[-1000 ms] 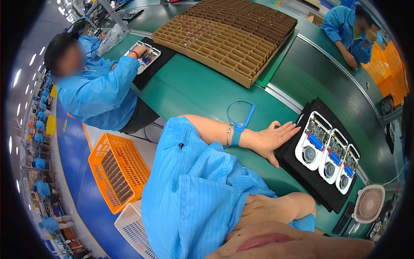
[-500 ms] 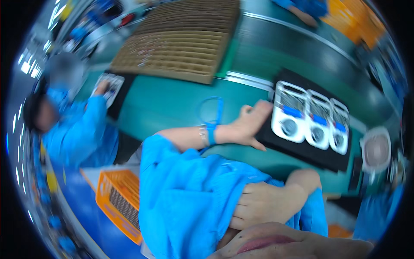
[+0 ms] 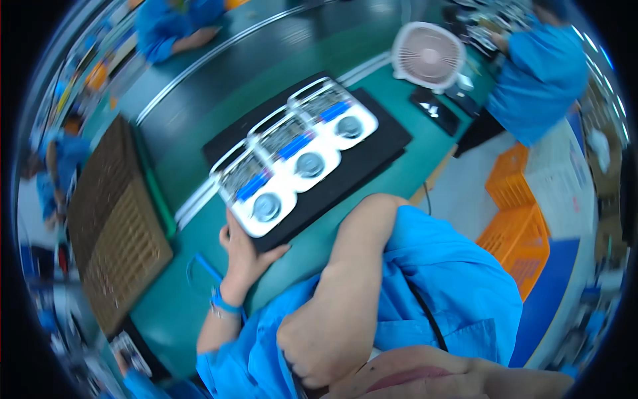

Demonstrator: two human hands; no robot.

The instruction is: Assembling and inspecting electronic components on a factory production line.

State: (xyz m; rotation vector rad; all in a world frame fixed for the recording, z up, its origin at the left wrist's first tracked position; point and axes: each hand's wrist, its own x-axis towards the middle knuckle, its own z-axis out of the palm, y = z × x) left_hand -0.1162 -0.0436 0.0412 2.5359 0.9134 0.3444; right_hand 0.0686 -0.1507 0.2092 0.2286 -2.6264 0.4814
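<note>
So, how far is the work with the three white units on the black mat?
Done, as it looks: three white units lie in a row on the black mat, each with a blue part and a round part. In hand: the left hand rests at the mat's near edge, touching the nearest unit. The right hand holds nothing, bent against the body. What is left cannot be told.

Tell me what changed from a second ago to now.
The view swung round, so the black tray with its three white units now lies up and left of centre, and a fan shows. The left hand stays at the tray's near edge. The right hand stays tucked against the body. Nothing was picked up or released.
</note>
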